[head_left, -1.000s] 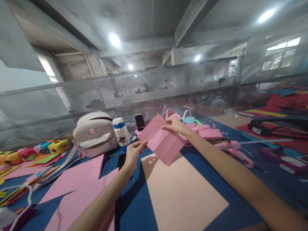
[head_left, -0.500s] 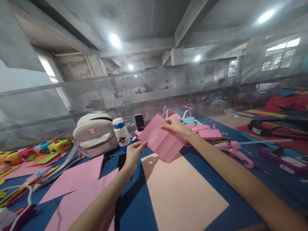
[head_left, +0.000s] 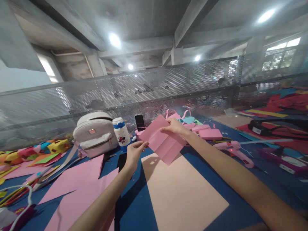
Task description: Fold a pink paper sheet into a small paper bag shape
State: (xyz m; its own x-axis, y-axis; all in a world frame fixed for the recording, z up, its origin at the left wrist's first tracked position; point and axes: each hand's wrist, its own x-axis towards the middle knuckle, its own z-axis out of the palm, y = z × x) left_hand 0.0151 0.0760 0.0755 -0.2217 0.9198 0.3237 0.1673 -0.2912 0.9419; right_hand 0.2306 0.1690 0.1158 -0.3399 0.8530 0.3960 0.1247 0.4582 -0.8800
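Between my hands hangs a creased sheet of pink paper, held up in the air with parallel fold lines across it. My left hand pinches its left corner between thumb and fingers. At the upper right edge my right hand grips it, thumb in front and the fingers partly hidden behind. Below the raised paper a large peach-coloured sheet lies flat on the blue table. Larger pink sheets lie to the left, partly under my left forearm.
A white backpack, a white and blue bottle and an upright phone stand at the back. On the right lie a pink glue gun, a black strapped item and coloured paper. A perforated metal screen closes off the back.
The pink paper has shifted very slightly right and down, still between both hands. My hands have hardly moved.
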